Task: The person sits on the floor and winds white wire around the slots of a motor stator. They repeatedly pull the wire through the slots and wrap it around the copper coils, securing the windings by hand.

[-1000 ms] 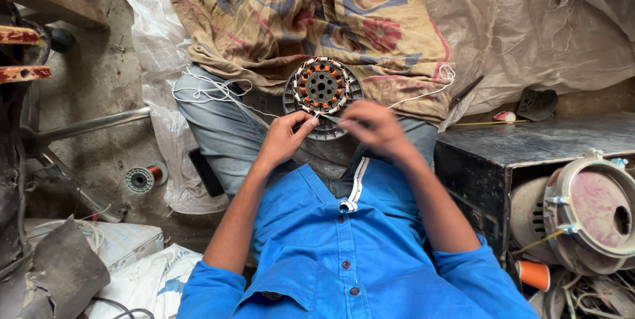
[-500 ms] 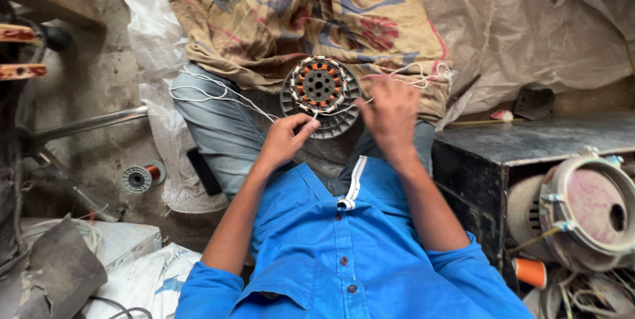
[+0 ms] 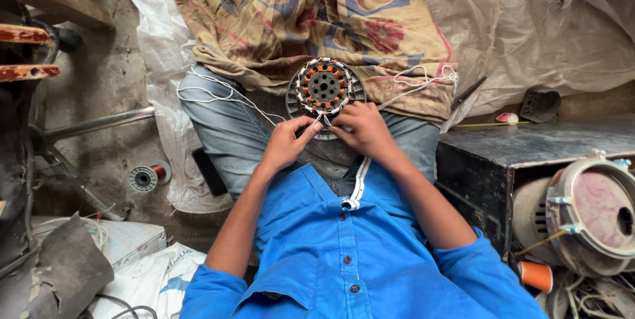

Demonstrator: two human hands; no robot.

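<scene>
Your right hand [image 3: 362, 130] has dropped back beside your left hand [image 3: 286, 144]; both pinch the white cord [image 3: 322, 119] just below the motor coil [image 3: 324, 87] (resting on your lap), drawing its lacing tight.

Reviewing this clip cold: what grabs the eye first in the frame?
Dead centre, a round motor stator with orange and white windings rests on the person's lap, both hands at its lower edge: left hand and right hand pinch a white string that trails off to both sides. Behind it lies a patterned cloth, and at the right edge a round motor housing sits beside a black metal box.
</scene>
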